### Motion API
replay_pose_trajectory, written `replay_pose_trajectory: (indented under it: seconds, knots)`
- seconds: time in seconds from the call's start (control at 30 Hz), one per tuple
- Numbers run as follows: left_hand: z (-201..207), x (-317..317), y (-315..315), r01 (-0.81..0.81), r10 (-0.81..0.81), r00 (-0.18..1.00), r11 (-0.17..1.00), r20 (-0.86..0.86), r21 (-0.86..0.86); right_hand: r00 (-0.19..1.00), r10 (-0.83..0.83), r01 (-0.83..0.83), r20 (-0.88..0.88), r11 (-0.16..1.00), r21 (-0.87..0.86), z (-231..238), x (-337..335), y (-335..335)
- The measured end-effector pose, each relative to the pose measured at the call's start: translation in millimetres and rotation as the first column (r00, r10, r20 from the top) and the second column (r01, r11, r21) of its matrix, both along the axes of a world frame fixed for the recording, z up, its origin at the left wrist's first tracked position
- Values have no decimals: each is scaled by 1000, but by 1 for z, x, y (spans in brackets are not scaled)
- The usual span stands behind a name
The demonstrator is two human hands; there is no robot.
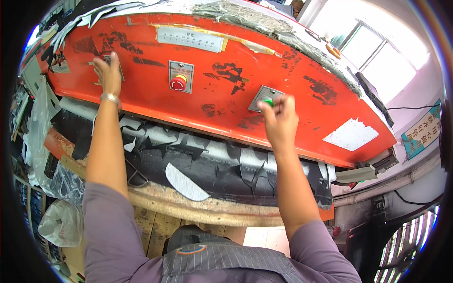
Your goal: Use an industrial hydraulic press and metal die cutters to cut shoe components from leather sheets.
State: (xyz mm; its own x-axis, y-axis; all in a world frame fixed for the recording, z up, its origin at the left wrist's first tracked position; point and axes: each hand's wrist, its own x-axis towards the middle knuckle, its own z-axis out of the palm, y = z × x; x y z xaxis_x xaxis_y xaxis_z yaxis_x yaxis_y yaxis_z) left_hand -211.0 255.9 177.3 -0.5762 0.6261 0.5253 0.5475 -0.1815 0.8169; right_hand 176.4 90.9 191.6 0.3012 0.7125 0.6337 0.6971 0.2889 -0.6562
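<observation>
Both arms reach to the front of a red machine point(146, 80). My left hand point(109, 75) is open, its fingers stretched out, over a metal switch plate point(121, 70) on the left; the hand hides most of that plate. At a green button point(268, 101) on the right-hand metal plate, my right hand point(283, 120) has its thumb out and its other fingers loosely bent, with nothing held. Whether the thumb presses the button I cannot tell. Between the hands sits a red emergency stop button point(178, 83) with a yellow collar.
Below the machine's front lie black sheet scraps point(226, 174) with cut-out gaps and a white half-round piece point(186, 182). A worn pale board edge point(207, 211) runs nearest to me. Orange-handled scissors point(333, 51) rest on the machine top. A plastic bag point(61, 223) is at lower left.
</observation>
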Motion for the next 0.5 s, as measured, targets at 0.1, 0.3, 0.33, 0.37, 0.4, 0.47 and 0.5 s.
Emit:
replay_pose_trajectory:
  seconds: [0.1, 0.3, 0.33, 0.37, 0.4, 0.47, 0.5]
  knots:
    - [-61, 16, -85, 287, -280, 950, 957, -141, 38, 988, 133, -87, 83, 906, -413, -66, 4, -75]
    - [-132, 145, -310, 777, -897, 442, 391, -15, -493, 738, 552, -113, 388, 668, -735, -117, -4, -231]
    - [-128, 162, -329, 725, -889, 447, 423, -96, -544, 716, 510, -89, 477, 745, -662, -130, -4, -238]
    - [-134, 175, -336, 660, -881, 372, 473, -293, -583, 732, 431, -49, 527, 805, -591, -145, -4, -239]
    - [-135, 182, -342, 635, -860, 399, 509, -317, -581, 762, 423, -44, 491, 790, -611, -152, 0, -242]
    - [-141, 187, -342, 627, -829, 453, 558, -328, -544, 792, 410, -43, 452, 777, -629, -152, 2, -235]
    - [-143, 189, -343, 614, -818, 484, 571, -312, -545, 793, 403, -39, 456, 782, -622, -151, 2, -234]
